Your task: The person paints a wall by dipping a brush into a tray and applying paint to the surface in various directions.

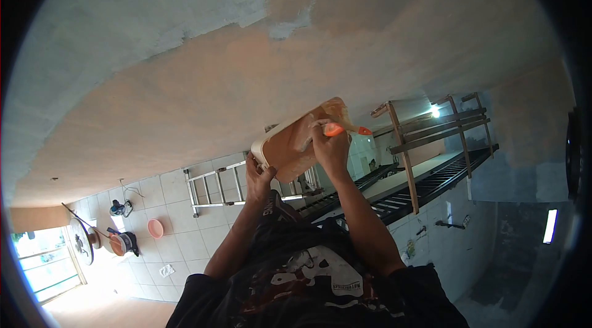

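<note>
A rectangular plastic tub (290, 169) hangs tilted in front of me, its inside smeared with a brown coating. My left hand (259, 178) is closed on the tub's near left corner, thumb over the edge. Over the tub's right side, my right hand (332, 148) is wrapped round an orange-handled tool (333, 129). The handle's orange end points right, beyond the fist. I cannot clearly make out the tool's working end against the brown inside.
A large surface (203, 87), part brown and part grey, spans the top. Below are an aluminium ladder (216, 187), black metal railings (425, 191) with wooden posts (404, 161), a pink basin (155, 228), a cable spool (81, 240) and white floor tiles (179, 229).
</note>
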